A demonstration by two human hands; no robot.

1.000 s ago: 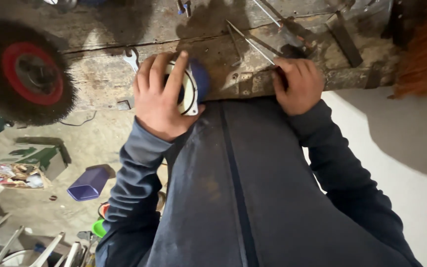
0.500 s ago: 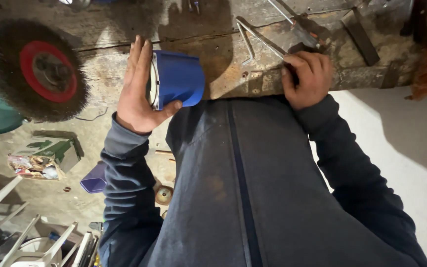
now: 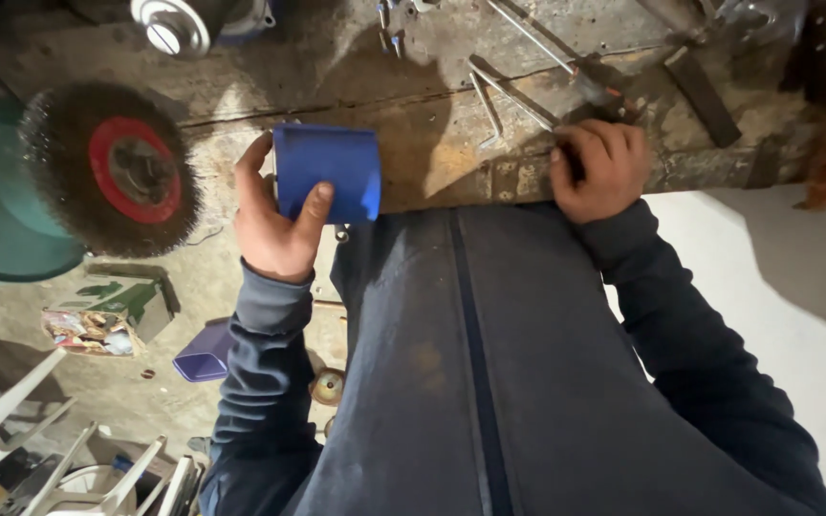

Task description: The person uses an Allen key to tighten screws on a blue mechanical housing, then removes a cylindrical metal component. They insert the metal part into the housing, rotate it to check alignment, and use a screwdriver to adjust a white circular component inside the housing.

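Note:
My left hand (image 3: 277, 222) grips a blue cylinder-shaped cup (image 3: 329, 172), thumb across its side, held at the near edge of a rusty metal workbench (image 3: 432, 124). My right hand (image 3: 600, 167) is closed on the bench's edge over a small dark object that I cannot make out. Thin metal rods (image 3: 509, 91) lie on the bench just beyond that hand. My dark blue jacket fills the lower middle of the view.
A round wire brush wheel (image 3: 107, 170) with a red hub hangs left of the cup, beside a teal drum (image 3: 2, 239). A purple tray (image 3: 205, 352), a small printed box (image 3: 97, 320) and white plastic chairs (image 3: 11, 449) stand on the floor at left. A white wall is on the right.
My left hand turned the blue cup from end-on to side-on and lowered it toward the bench edge. My right hand stayed closed at the bench edge.

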